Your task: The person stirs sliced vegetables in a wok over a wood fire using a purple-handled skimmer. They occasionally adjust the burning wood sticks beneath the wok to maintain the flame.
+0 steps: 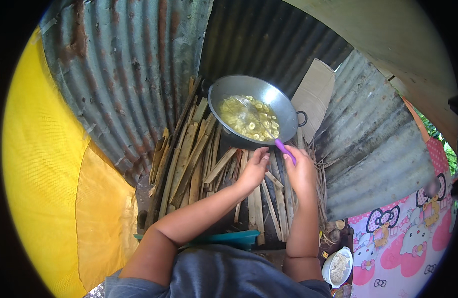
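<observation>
The purple handle of a skimmer is gripped in the closed fingers of the right hand. Its mesh is held ahead and to the left of that hand, within the pan, where banana slices are spread in oil; whether the mesh is dipped cannot be told. The left hand is half open, with loosely bent fingers, and nothing is seen held in it; its fingertips are placed just beside the handle.

The pan's near rim is set just ahead of both hands, and its 1 visible loop ahead of the right hand. Only a narrow gap is left between the 2 hands. Wood strips are laid beneath them and to the left. More room is left on either side before the left sheet and right sheet of corrugated metal are met.
</observation>
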Available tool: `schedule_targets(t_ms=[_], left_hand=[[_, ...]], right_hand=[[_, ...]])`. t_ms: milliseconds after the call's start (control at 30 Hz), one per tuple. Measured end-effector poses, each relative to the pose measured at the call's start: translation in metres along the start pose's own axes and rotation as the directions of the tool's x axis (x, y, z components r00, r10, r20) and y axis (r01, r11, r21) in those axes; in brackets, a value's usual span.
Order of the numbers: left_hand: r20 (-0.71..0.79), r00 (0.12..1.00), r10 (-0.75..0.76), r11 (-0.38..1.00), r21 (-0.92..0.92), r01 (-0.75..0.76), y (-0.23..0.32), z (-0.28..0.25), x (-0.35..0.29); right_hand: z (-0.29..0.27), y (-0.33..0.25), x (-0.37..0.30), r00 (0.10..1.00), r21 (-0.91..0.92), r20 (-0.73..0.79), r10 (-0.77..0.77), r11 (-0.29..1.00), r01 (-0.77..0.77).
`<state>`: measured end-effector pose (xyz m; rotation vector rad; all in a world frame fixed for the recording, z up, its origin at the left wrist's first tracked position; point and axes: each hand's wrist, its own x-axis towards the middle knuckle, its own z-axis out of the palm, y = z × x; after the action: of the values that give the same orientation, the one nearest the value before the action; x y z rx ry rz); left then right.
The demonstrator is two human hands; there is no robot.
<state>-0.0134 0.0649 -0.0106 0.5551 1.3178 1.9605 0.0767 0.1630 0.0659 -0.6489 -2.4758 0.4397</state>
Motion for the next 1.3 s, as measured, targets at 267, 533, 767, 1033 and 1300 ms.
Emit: schedule_targets(t_ms=[267,533,767,1033,1300], left_hand=[[0.034,0.999,-0.026,1.000,-0.013,0.027,0.008,0.008,-0.019],[0.088,0.996,-0.001,0.999,-0.036,0.004,0.015,0.015,-0.027],[0.136,0.991,-0.012,0.999,-0.031,0.016,0.010,0.018,-0.034],[0.197,0.980,-0.009,0.999,0.052,-0.001,0.010,0.027,-0.043],[0.163,0.987,0.001,1.000,0.022,-0.004,0.017,0.023,-0.046]], right_hand=[[0.033,0.026,0.001,0.989,0.119,-0.150,0.010,0.993,0.008],[-0.001,0.017,0.004,0.998,0.033,-0.040,-0.051,0.998,0.053],[-0.081,0.025,-0.006,0.999,-0.160,0.049,-0.022,0.987,0.029],[-0.054,0.028,0.008,0.999,-0.113,-0.031,0.021,0.993,-0.024],[-0.055,0.043,0.002,0.999,-0.041,-0.007,-0.034,0.999,0.034]])
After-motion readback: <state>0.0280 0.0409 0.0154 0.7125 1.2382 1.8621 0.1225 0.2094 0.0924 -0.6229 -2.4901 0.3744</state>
